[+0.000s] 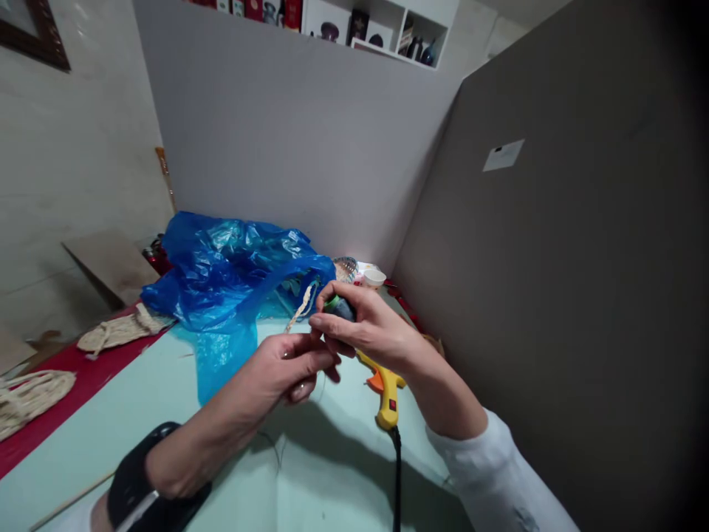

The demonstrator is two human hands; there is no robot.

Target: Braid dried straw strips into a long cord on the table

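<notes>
My right hand is closed around a small dark spool of thread with a green end, its thumb and forefinger curled over it. Close below and to the left, my left hand has its fingers pressed together, and whatever they pinch is too small to make out. The fingertips of both hands nearly meet. A pale braided strand shows just behind the left hand; whether it is held is unclear. Thin dark thread curls on the pale green tabletop beneath.
A yellow glue gun with a black cable lies under my right forearm. Crumpled blue plastic covers the back left. Woven straw pieces rest on the red left edge. Behind stand a white bowl and grey partitions.
</notes>
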